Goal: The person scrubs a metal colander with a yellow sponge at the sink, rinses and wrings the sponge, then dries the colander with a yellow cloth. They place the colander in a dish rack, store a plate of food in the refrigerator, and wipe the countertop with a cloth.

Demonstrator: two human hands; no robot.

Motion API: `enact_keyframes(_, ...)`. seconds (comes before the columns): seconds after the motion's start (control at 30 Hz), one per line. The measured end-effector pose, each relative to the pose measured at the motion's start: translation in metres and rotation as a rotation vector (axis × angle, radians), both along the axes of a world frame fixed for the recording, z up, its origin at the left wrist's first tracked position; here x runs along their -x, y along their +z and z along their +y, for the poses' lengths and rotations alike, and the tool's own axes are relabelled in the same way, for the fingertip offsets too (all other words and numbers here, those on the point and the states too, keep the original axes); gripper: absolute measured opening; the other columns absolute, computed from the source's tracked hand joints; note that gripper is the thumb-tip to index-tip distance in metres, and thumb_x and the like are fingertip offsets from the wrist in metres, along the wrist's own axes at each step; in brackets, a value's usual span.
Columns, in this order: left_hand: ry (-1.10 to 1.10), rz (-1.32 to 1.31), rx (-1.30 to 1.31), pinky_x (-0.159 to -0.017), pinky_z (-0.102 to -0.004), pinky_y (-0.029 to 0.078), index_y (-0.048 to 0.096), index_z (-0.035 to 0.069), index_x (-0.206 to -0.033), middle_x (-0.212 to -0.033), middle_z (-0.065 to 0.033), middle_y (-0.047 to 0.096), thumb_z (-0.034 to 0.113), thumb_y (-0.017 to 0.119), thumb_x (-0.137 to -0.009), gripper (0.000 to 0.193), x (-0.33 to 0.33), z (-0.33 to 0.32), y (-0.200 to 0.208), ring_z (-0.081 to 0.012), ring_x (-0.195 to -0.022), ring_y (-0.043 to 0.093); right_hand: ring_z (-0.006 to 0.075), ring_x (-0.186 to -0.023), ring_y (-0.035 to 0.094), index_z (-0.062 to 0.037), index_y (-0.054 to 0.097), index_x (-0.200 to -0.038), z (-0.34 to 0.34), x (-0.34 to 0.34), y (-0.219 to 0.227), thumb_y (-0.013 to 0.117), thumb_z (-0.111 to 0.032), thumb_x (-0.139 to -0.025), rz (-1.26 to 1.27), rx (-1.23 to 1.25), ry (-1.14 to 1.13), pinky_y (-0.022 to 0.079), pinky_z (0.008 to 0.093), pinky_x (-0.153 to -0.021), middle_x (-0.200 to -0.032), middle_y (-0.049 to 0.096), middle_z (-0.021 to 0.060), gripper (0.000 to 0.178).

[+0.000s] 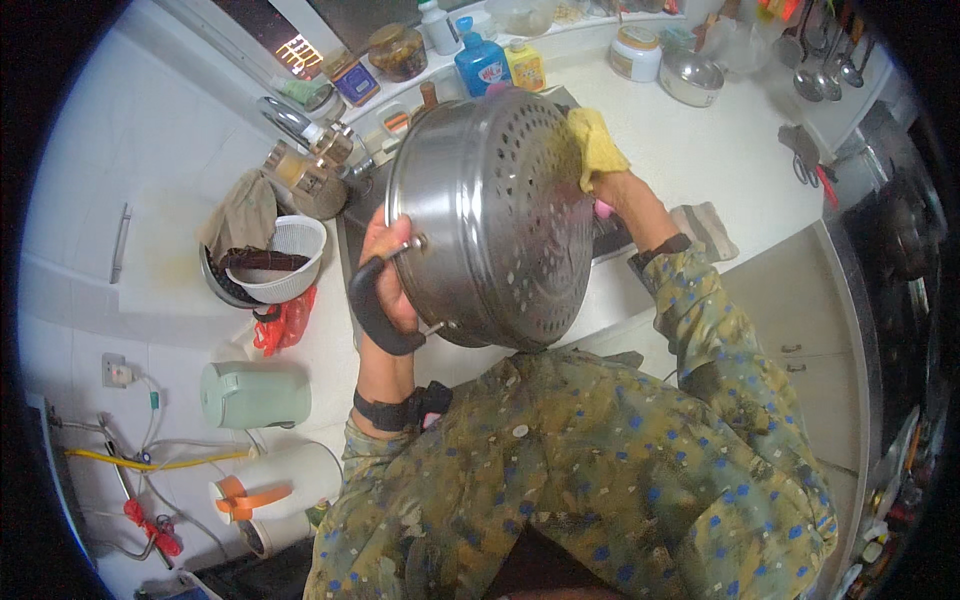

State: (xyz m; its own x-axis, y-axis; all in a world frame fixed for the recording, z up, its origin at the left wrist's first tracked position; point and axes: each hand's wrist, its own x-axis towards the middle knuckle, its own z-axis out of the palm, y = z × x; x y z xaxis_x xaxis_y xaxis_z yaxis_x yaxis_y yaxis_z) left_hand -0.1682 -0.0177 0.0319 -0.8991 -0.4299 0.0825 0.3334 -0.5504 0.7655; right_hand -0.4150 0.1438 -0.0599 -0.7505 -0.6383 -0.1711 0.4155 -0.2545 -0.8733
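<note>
A large metal steamer pot (440, 190) with a perforated base is tipped on its side in front of me, its holed face (535, 220) turned to the right. My left hand (385, 270) grips its left rim, fingers by the black loop handle (375, 310). At the upper right of the holed face, my right hand (625, 195) holds a yellow cloth (597, 148) against the metal edge. Part of the right hand's fingers is hidden behind the cloth. The sink under the pot is mostly covered by it.
A faucet (290, 120) stands behind the pot at left. Bottles, including a blue one (482, 62), line the back ledge. A white basket (290, 255), a green kettle (255, 393) and a white jug (285, 485) sit left. A folded cloth (705, 230) and scissors (803, 165) lie right.
</note>
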Motion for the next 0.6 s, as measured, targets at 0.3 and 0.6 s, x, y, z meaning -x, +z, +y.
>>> enact_keyframes(0.3,-0.116,-0.020,-0.322,-0.076,-0.0389,0.050,0.055,0.004,-0.101,-0.093,-0.0098,0.061,0.017,0.054,-0.085,0.021,0.032,-0.042,-0.027,-0.0222,-0.083,0.061,0.0173,-0.101,0.052,-0.0163,0.052,-0.115,0.015,-0.067,-0.064,0.051,-0.052,-0.082,-0.340,0.234,-0.234,0.042,0.0358,-0.088,-0.112,0.055,0.0011,0.048)
enact_keyframes(0.6,-0.135,0.032,-0.338,-0.099,-0.0473,0.034,0.039,0.004,-0.129,-0.127,-0.0155,0.047,0.026,0.048,-0.084,0.050,0.069,-0.043,-0.038,-0.0322,-0.115,0.046,0.0193,-0.108,0.048,-0.0143,0.049,-0.113,0.011,-0.105,-0.065,0.051,-0.049,-0.084,-0.449,0.466,-0.406,0.039,0.0399,-0.092,-0.116,0.051,0.0014,0.046)
